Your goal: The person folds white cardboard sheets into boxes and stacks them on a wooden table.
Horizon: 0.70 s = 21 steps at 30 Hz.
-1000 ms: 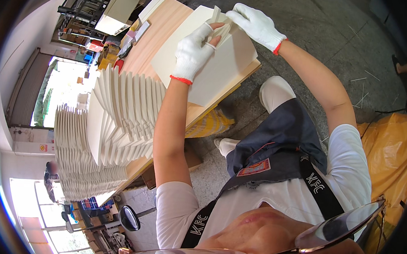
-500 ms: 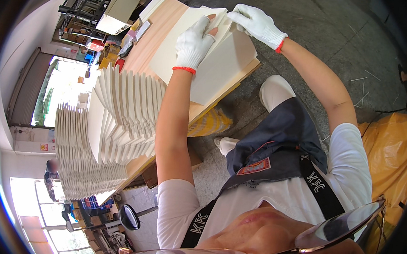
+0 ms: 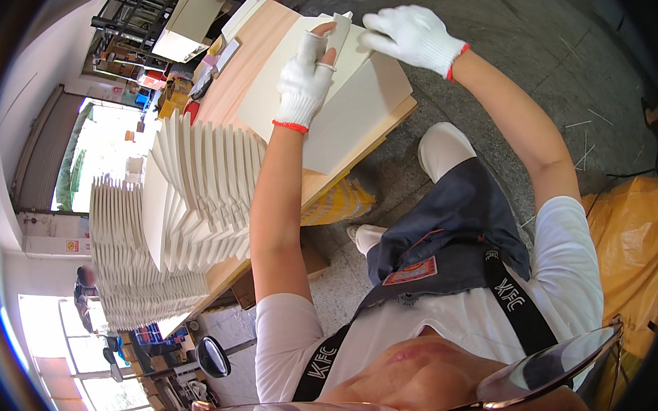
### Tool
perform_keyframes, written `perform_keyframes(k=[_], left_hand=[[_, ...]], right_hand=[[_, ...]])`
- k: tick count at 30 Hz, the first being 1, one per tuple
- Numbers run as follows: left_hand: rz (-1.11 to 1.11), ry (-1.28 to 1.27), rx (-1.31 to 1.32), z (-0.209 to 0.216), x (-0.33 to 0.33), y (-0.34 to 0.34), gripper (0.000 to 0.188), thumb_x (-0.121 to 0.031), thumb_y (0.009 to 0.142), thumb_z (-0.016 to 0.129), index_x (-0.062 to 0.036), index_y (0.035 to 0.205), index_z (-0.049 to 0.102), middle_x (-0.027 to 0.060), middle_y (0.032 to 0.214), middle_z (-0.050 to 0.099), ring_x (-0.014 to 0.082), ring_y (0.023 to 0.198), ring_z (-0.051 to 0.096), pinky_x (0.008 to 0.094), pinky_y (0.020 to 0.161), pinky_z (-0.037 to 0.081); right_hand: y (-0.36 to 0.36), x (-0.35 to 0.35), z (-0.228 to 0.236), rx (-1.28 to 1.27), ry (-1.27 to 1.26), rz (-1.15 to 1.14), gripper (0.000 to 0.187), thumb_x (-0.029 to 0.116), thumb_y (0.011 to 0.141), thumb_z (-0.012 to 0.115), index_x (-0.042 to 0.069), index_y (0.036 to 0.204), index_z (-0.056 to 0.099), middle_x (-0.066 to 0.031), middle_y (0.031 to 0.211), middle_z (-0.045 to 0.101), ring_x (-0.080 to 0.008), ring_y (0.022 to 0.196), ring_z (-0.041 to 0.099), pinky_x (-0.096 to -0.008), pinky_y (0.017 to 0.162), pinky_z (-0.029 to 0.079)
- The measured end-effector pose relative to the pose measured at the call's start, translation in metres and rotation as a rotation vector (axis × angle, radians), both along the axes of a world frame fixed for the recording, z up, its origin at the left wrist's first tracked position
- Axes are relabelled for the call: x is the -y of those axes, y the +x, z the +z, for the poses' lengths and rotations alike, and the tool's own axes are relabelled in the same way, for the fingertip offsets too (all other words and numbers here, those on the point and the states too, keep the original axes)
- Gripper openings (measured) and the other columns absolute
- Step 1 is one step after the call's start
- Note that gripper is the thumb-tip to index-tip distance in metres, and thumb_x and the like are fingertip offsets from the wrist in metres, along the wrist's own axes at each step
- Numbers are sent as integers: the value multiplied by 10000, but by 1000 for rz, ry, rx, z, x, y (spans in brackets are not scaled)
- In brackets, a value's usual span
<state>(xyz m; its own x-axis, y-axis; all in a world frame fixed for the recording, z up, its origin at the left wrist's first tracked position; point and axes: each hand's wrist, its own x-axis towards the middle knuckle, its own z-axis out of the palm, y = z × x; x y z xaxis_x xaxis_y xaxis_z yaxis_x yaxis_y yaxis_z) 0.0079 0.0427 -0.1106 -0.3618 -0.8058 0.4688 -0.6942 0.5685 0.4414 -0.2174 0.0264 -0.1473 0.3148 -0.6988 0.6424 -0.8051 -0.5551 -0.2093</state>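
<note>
My left hand point(image 3: 304, 81) wears a white knit glove with a red cuff; two bare fingertips show. Its fingers close on a narrow pale strip point(image 3: 341, 36), whose kind I cannot make out. Below the hand lies a large cream cardboard sheet point(image 3: 272, 91) on the wooden table point(image 3: 257, 34). A paler board panel point(image 3: 368, 96) slopes along the table's right edge. Just right of the strip, my gloved right hand point(image 3: 416, 39) hovers by the panel's upper edge with thumb and fingers apart, nothing visible between them.
Tall stacks of folded cream cardboard pieces point(image 3: 203, 191) stand left of my left forearm. Small items and a yellow box point(image 3: 175, 95) lie beyond the table's far left edge. An orange plastic sheet point(image 3: 629, 236) is at the right. Thin white scraps point(image 3: 580, 124) lie on the grey floor.
My left hand has shifted slightly left and the pale strip now shows beside its fingers. My right hand has come off the board edge, its fingers opening.
</note>
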Motion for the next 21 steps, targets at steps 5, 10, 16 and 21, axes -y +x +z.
perform_keyframes(k=[5, 10, 16, 21], left_hand=[[6, 132, 106, 6, 2, -3, 228, -261, 957, 559, -212, 1163, 645, 79, 842, 682, 218, 733, 652, 333, 693, 508], [31, 244, 88, 4, 5, 1, 288, -319, 886, 665, -208, 1152, 657, 91, 867, 696, 209, 771, 655, 336, 735, 505], [56, 205, 101, -1, 9, 0, 410, -336, 796, 769, -219, 1173, 658, 128, 1033, 717, 261, 978, 684, 353, 857, 517], [8, 245, 35, -3, 13, 5, 404, -327, 802, 765, -225, 1177, 656, 127, 1072, 714, 268, 1023, 678, 358, 882, 516]], right_hand=[[20, 18, -1, 284, 172, 49, 445, 513, 971, 432, 100, 986, 595, -157, 854, 655, -351, 814, 634, -454, 711, 478], [27, 9, -11, 599, 325, 94, 424, 499, 970, 428, 103, 958, 578, -145, 868, 637, -364, 851, 612, -452, 744, 456], [28, 7, -17, 628, 284, 38, 429, 503, 972, 432, 97, 950, 569, -149, 852, 632, -371, 862, 614, -458, 745, 455], [29, 7, -16, 622, 277, 40, 442, 514, 973, 426, 96, 927, 560, -150, 831, 624, -366, 839, 615, -454, 734, 452]])
